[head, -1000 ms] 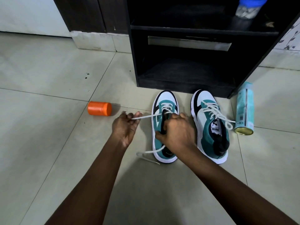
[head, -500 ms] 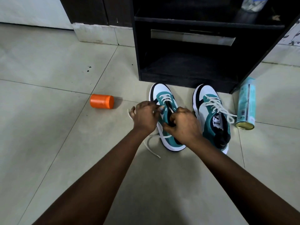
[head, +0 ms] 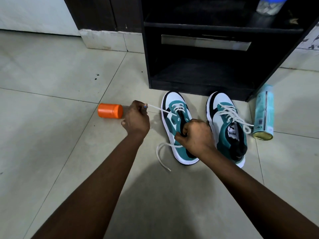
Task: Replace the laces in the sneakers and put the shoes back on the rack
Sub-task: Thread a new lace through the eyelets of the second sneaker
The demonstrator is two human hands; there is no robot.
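Fingers of left hand point(head: 136, 119) pinch the lace point(head: 159, 109) end taut, right hand point(head: 196, 135) grips the left sneaker point(head: 177, 121) tongue: mid-lacing, next eyelet needs threading.

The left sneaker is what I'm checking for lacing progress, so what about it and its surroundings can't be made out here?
- Left sneaker: its tongue and upper eyelets are hidden in the head view by the right hand.
- Lace: its tip is buried in the left hand.
- Container on the rack: cut off by the top edge.
- Spray can: label print too small to read.
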